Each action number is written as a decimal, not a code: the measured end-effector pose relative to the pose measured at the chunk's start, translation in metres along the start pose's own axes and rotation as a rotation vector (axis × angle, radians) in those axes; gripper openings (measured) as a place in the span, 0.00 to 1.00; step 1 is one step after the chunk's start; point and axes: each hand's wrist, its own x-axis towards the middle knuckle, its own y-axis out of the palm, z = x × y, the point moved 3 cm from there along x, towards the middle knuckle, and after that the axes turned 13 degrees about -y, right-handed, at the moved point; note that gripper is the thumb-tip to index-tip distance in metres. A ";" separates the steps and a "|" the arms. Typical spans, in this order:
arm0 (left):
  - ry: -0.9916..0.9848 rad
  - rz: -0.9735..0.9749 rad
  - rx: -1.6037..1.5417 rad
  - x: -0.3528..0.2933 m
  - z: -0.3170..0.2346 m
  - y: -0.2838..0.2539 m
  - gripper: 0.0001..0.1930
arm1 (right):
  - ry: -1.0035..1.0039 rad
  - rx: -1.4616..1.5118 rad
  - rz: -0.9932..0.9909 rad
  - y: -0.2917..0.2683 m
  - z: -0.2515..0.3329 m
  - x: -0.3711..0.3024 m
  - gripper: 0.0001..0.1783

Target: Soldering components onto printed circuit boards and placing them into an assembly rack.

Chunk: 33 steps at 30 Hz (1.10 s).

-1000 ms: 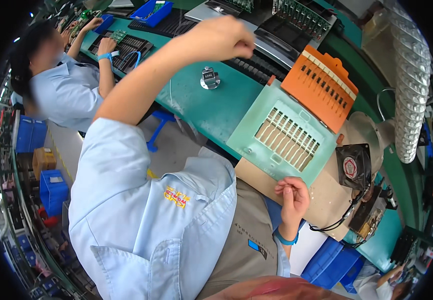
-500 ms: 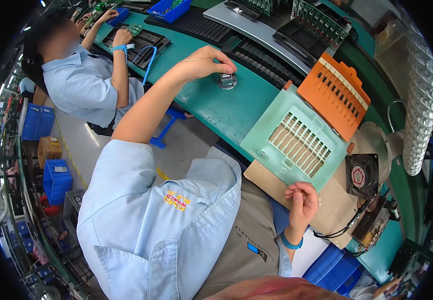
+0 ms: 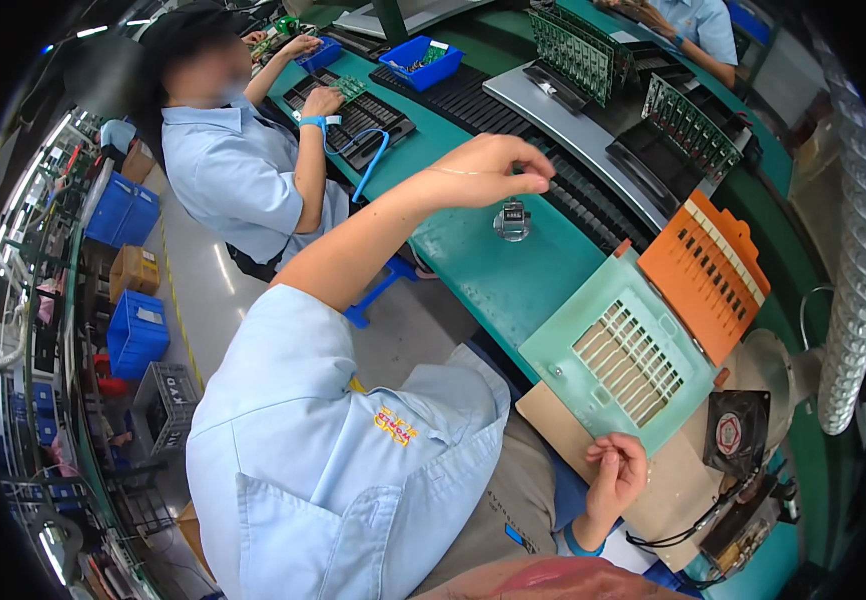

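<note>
On the green bench mat lies a small metal hand tally counter (image 3: 513, 222). My left hand (image 3: 488, 172) is raised just beyond it, thumb and fingers apart, with nothing seen between them. To the right sits a pale green slotted frame (image 3: 578, 295) whose orange hinged lid (image 3: 708, 280), set with a row of black clips, stands swung back. By the frame's near edge is my right hand (image 3: 620, 480), a blue band at its wrist. Its fingers are loosely bent and apart, and no object shows in them.
A black conveyor track (image 3: 593, 195) runs past the mat. Beyond it stand upright circuit boards (image 3: 693, 125) in black holders. A fan (image 3: 736, 430) and a flexible duct (image 3: 853, 260) are at the right. On the left, a co-worker (image 3: 233, 170) handles boards beside a blue bin (image 3: 423, 62).
The view has shifted, so the bench sits lower and further right. My left hand has lifted a little off the tally counter. My right hand stays by the frame's near edge.
</note>
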 end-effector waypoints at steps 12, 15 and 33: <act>0.599 -0.377 0.461 0.119 -0.118 0.008 0.08 | 0.094 0.030 -0.068 -0.001 0.007 0.001 0.10; 0.688 -0.520 0.442 0.146 -0.136 0.022 0.08 | 0.089 0.040 -0.065 0.000 0.007 0.001 0.10; 0.529 -0.396 0.469 0.224 -0.135 0.027 0.05 | 0.113 0.078 -0.065 -0.001 0.009 0.005 0.09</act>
